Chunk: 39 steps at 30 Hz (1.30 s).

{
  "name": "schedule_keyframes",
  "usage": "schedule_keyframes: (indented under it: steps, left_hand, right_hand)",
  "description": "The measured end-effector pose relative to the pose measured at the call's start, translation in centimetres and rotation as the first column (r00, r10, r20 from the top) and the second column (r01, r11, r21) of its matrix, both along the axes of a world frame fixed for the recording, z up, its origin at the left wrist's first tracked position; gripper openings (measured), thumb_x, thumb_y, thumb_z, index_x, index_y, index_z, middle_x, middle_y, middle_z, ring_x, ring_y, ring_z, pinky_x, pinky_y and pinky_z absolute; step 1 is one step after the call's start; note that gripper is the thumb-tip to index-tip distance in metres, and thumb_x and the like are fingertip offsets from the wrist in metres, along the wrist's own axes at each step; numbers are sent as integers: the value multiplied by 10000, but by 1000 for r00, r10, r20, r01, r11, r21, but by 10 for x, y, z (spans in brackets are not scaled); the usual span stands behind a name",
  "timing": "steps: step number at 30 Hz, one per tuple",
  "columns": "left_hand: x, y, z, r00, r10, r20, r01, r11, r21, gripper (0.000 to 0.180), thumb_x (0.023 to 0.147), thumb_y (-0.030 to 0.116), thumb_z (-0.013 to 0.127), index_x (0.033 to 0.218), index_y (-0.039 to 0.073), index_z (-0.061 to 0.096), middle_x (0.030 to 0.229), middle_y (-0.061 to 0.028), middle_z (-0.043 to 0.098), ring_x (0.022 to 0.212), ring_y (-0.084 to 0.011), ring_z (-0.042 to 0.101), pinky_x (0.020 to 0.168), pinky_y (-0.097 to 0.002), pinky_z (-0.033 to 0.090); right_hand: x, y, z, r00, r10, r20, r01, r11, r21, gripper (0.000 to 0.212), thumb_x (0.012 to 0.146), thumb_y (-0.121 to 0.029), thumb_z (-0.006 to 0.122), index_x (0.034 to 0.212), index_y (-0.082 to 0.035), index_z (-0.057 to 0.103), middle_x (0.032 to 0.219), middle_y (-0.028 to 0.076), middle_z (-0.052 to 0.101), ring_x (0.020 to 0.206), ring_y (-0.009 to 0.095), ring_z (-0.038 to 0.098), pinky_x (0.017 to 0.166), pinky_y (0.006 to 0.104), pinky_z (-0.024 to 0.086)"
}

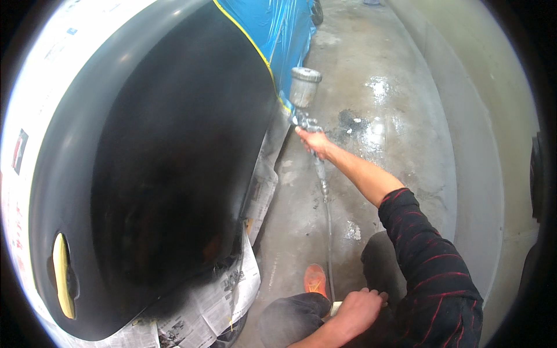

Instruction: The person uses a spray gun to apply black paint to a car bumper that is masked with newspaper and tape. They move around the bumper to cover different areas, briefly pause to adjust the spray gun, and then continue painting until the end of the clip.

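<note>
My right hand (315, 142) grips a silver spray gun (304, 123), its fingers wrapped round the handle. A grey paint cup (305, 88) sits upright on top. The gun points left, near the far edge of a glossy black car panel (174, 127). From its handle a thin grey air hose (329, 238) runs down to the floor near my legs. Low in the head view, my left hand (360, 312) is closed in front of my knees. A pale, cream-coloured piece shows beside its fingers, too little of it to name.
Yellow masking tape (246, 36) edges the panel, with blue plastic film (281, 35) beyond. Newspaper (226, 296) hangs below it. Yellow tape (62, 275) covers a slot at lower left. The concrete floor (348, 52) has wet, shiny patches; a pale wall (493, 116) curves along the right.
</note>
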<state>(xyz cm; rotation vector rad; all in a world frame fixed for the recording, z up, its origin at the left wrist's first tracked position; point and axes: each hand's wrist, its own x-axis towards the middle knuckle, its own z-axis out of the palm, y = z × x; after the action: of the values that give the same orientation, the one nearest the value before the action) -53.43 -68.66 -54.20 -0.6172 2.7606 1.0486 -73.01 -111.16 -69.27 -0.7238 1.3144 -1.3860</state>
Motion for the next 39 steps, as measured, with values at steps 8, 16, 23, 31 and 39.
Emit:
schedule_keyframes:
  steps: [8, 16, 23, 31, 39]
  left_hand:
    - [-7, -17, 9, 998, -52, 23, 52, 998, -18, 144, 887, 119, 654, 1025, 75, 651, 927, -121, 692, 889, -338, 689, 740, -467, 572]
    - [-6, -22, -2, 999, -33, -5, 33, 999, -43, 187, 845, 92, 678, 1032, 79, 675, 910, -134, 713, 882, -354, 710, 722, -475, 573]
    - [-17, -36, -8, 999, 2, 35, -2, 1000, -8, 166, 851, 106, 678, 1014, 81, 700, 888, -172, 732, 890, -401, 716, 753, -529, 562]
    - [-30, -48, -4, 998, 48, 38, -45, 997, -59, 165, 827, 22, 638, 968, 60, 717, 902, -193, 737, 918, -417, 714, 789, -525, 564]
    - [-40, -53, -7, 1000, 22, 12, -22, 999, -48, 147, 841, 49, 654, 972, 54, 721, 922, -193, 741, 943, -420, 711, 805, -527, 560]
  right_hand:
    - [12, 71, 35, 952, 303, 50, -301, 953, -41, 333, 959, -419, 767, 1057, -117, 669, 880, 10, 654, 584, 100, 520, 495, 290, 442]
    - [-63, 5, 97, 973, -122, -195, 102, 989, -108, 408, 955, -468, 753, 856, -95, 621, 732, -15, 555, 547, 108, 480, 462, 311, 383]
    - [-45, 22, 157, 982, -103, -159, 77, 984, -162, 332, 964, -410, 753, 844, -127, 625, 630, -38, 504, 509, 83, 423, 465, 304, 344]
    - [27, 142, 214, 912, 303, -275, -351, 926, -143, 340, 985, -395, 745, 810, -162, 571, 633, -79, 461, 522, 55, 385, 465, 282, 301]
    - [15, 141, 236, 878, 389, -280, -443, 882, -163, 307, 973, -374, 762, 926, -100, 632, 805, -4, 610, 569, 92, 482, 490, 278, 415]
